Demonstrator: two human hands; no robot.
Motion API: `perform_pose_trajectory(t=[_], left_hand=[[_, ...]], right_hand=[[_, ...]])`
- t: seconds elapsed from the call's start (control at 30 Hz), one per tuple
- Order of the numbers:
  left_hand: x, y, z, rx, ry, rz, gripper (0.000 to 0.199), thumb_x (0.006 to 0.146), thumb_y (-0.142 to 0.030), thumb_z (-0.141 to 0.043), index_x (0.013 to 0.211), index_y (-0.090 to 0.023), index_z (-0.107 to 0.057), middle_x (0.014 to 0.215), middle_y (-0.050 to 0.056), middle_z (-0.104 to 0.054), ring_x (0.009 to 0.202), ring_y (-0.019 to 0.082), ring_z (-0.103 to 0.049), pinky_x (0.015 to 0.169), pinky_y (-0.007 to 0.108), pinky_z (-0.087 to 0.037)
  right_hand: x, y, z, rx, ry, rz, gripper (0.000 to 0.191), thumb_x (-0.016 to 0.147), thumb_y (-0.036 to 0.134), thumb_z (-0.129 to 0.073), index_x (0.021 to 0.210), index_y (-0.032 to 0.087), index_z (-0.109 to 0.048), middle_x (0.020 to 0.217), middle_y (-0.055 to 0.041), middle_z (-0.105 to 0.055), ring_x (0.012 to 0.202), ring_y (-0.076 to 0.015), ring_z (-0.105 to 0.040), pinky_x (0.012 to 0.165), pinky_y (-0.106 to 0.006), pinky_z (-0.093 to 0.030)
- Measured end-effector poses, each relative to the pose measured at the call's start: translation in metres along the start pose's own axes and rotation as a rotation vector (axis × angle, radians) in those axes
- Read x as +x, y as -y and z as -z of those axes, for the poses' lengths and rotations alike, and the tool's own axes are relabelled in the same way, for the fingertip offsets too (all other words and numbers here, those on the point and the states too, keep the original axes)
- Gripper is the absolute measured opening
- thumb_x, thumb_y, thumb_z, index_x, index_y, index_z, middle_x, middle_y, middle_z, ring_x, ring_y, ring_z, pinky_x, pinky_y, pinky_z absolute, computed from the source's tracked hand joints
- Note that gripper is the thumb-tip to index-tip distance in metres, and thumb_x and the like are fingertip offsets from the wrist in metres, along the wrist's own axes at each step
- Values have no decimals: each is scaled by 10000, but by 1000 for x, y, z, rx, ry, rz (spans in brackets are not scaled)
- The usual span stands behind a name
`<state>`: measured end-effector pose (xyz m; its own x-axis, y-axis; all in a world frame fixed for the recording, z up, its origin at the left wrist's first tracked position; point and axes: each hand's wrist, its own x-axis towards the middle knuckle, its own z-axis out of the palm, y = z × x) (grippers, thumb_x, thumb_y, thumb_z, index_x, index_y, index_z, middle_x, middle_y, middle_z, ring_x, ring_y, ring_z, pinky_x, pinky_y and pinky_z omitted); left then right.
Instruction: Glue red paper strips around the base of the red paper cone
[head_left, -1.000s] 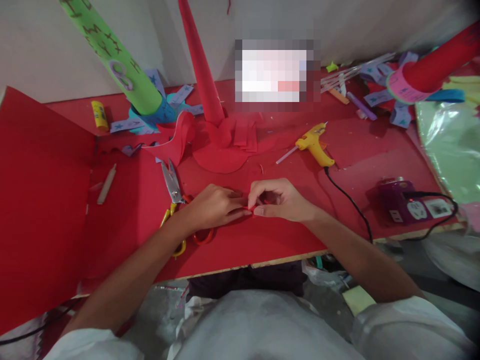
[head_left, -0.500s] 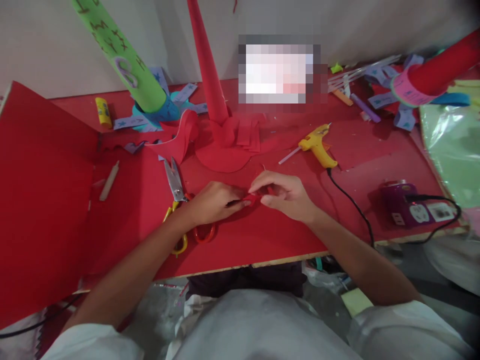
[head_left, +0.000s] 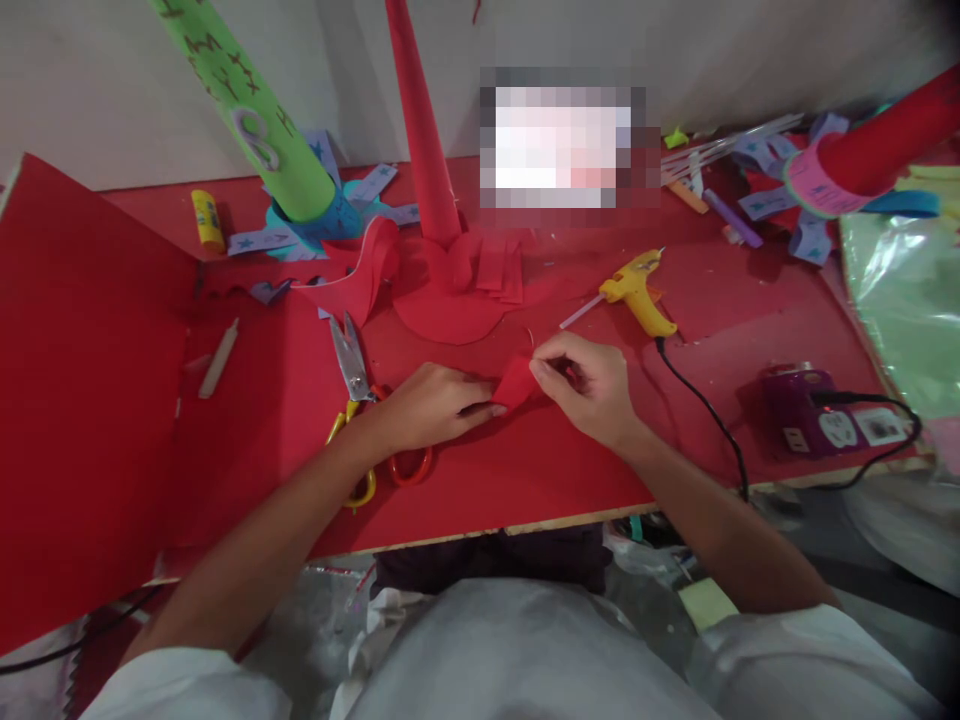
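Observation:
A small red paper piece [head_left: 516, 383] is stretched between my two hands above the red tabletop [head_left: 480, 480]. My left hand [head_left: 442, 405] pinches its left end, while my right hand [head_left: 586, 382] grips the right end between thumb and fingers. Scissors [head_left: 351, 365] with yellow and red handles lie beside my left hand, partly under the wrist. Beyond my hands, a tall red paper cone [head_left: 424, 130] rises from a round red base [head_left: 450, 318], with red strips [head_left: 501, 268] beside it.
A yellow glue gun [head_left: 637, 290] lies right of centre, its cord running to the front edge. A purple power box [head_left: 802, 410] sits at the right. Behind stand a green tube [head_left: 255, 120] and a red tube [head_left: 900, 140]. A red panel [head_left: 90, 400] rises at the left.
My right hand has moved slightly right, away from my left hand. More of the red paper piece now shows flat between them.

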<state>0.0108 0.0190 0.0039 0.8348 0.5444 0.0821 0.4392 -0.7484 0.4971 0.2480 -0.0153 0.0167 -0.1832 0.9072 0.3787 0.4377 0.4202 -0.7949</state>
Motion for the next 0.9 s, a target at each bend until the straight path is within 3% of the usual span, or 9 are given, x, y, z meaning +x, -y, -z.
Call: perform_pose_trajectory(t=[0.1,0.2,0.3,0.47,0.63,0.9], left_hand=[[0,-1,1,-43,-12,23,505,1081,-557,-470,815,-176,-668,711,35,-677,633,143,-610,607,282,-333],[-1,0,2,-117,-62,65,459,1086,-519,-471,801,-187,-612,656,-6,-609,598,122,-564,599,262,-321],[-1,1,3,-163,-102,89,403,1087,-419,-483,769,-190,-576,624,-29,-557,565,105,-508,589,253,-304],[-1,0,4,-136,-51,112,351,1078,-393,-500,819,-192,-628,674,-14,-617,606,116,-561,604,253,-324],[0,1,1,-61,-28,127,317,1071,-390,-509,858,-201,-648,714,2,-673,668,146,-632,619,259,-327],[0,0,2,-39,-29,115,309,1069,-374,-534,840,-198,-645,703,-2,-674,654,146,-622,612,267,-313]], right_hand=[[-3,2,1,-61,27,123,177,1016,267,-591,847,233,-631,664,29,-605,546,-114,-482,541,-269,-364],[-5,2,-2,-94,102,194,191,1030,254,-581,846,232,-629,670,31,-625,546,-109,-495,558,-264,-371],[-4,-1,-5,-118,139,134,223,1054,302,-554,862,232,-643,670,30,-633,555,-116,-517,574,-267,-383],[5,-17,4,-222,25,-68,202,1055,321,-524,966,227,-679,903,-45,-731,739,-179,-621,686,-311,-454],[12,-41,11,-525,17,-87,155,1009,256,-560,953,241,-704,999,-93,-707,984,-285,-615,890,-428,-479],[6,-39,3,-655,110,-40,124,998,215,-597,977,228,-718,1010,-107,-689,997,-307,-570,862,-450,-474]])
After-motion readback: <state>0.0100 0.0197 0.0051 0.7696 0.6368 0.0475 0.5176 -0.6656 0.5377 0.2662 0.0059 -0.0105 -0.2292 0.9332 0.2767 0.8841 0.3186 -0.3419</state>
